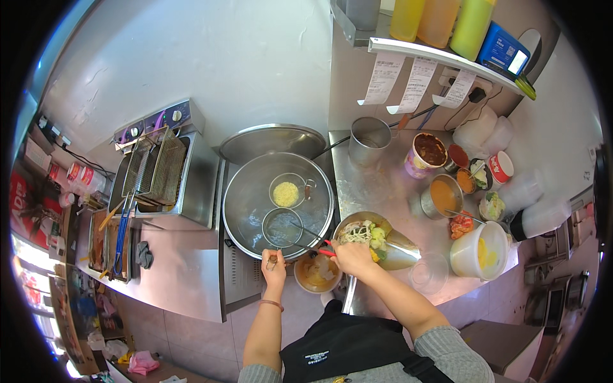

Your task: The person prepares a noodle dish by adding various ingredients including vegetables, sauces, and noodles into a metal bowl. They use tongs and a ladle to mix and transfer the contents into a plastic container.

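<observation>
My left hand is closed around the handle of a round strainer basket at the near side of a large steel pot of water. No food can be made out in this basket. My right hand grips a red-handled tool, scissors or tongs, its two thin arms spread toward the basket. Behind, a second strainer basket holds a block of yellow noodles. A steel bowl with shredded food and greens lies just beyond my right hand.
A bucket of brownish contents stands below the pot's near rim. Left is a deep fryer with raised wire baskets. Right are a steel pot of orange sauce, a white tub and a clear plastic bowl. Paper slips hang from a shelf.
</observation>
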Motion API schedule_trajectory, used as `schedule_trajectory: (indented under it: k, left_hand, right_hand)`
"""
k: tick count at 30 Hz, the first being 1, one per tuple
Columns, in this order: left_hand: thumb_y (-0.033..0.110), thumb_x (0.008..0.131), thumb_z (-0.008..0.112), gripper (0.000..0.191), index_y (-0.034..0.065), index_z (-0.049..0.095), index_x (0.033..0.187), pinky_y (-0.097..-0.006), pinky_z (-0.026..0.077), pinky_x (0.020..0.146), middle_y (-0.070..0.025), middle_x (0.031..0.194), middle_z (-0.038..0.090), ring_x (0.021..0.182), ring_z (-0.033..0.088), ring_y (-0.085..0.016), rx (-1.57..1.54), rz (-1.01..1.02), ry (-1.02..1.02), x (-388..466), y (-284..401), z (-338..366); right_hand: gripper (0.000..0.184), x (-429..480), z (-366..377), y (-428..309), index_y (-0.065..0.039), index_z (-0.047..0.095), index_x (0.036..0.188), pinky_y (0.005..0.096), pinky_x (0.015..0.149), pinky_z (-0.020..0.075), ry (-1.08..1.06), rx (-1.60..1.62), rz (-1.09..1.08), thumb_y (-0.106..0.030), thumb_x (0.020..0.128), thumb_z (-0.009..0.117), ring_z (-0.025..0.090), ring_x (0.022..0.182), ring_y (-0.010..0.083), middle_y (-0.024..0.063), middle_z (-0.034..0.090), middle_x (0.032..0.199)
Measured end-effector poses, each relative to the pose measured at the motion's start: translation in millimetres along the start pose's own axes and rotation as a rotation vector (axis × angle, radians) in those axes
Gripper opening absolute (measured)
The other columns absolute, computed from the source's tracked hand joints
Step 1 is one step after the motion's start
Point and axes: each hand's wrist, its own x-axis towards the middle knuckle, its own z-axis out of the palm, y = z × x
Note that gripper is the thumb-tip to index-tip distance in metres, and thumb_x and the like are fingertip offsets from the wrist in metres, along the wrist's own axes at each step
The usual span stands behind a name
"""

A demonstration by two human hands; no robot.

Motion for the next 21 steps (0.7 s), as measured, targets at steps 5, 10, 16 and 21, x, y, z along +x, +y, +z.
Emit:
schedule_trajectory:
  k: [5, 10, 16, 21]
  left_hand:
    - [0.008, 0.094, 0.065, 0.019, 0.0041, 0.049, 0.084, -0.0295, 0.049, 0.051, -0.0062, 0.071, 0.057, 0.055, 0.057, -0.014, -0.022, -0.045, -0.004, -1.5, 7.6, 1.4]
    - [0.010, 0.094, 0.065, 0.019, 0.0041, 0.049, 0.085, -0.0297, 0.049, 0.052, -0.0059, 0.071, 0.057, 0.055, 0.057, -0.014, 0.004, -0.040, -0.002, -0.6, 5.9, 0.3]
    - [0.010, 0.094, 0.065, 0.020, 0.0040, 0.049, 0.084, -0.0298, 0.050, 0.052, -0.0066, 0.071, 0.057, 0.056, 0.058, -0.014, -0.013, -0.045, -0.002, -0.6, 5.8, 0.7]
    - [0.010, 0.094, 0.066, 0.020, 0.0042, 0.049, 0.084, -0.0300, 0.050, 0.052, -0.0067, 0.072, 0.058, 0.056, 0.058, -0.014, -0.013, -0.031, -0.007, -0.3, 3.1, -0.1]
  right_hand:
    - [0.041, -2.2, -3.0, -0.7, -0.002, 0.059, 0.118, 0.0467, 0.064, 0.0542, -0.005, 0.000, 0.012, -0.031, 0.089, 0.065, 0.071, 0.077, 0.0331, 0.0154, 0.071, 0.080]
    - [0.040, -2.4, -3.1, -3.0, -0.002, 0.059, 0.117, 0.0468, 0.065, 0.0544, -0.022, -0.014, 0.022, -0.031, 0.089, 0.065, 0.071, 0.078, 0.0330, 0.0160, 0.071, 0.080]
    - [0.038, -0.9, 8.7, 1.4, -0.003, 0.060, 0.112, 0.0484, 0.062, 0.0534, 0.022, -0.010, 0.000, -0.032, 0.089, 0.065, 0.070, 0.073, 0.0348, 0.0172, 0.070, 0.077]
    - [0.037, -1.3, 14.8, 3.8, -0.003, 0.060, 0.110, 0.0488, 0.060, 0.0531, 0.052, -0.003, -0.020, -0.032, 0.088, 0.065, 0.069, 0.070, 0.0356, 0.0175, 0.069, 0.073]
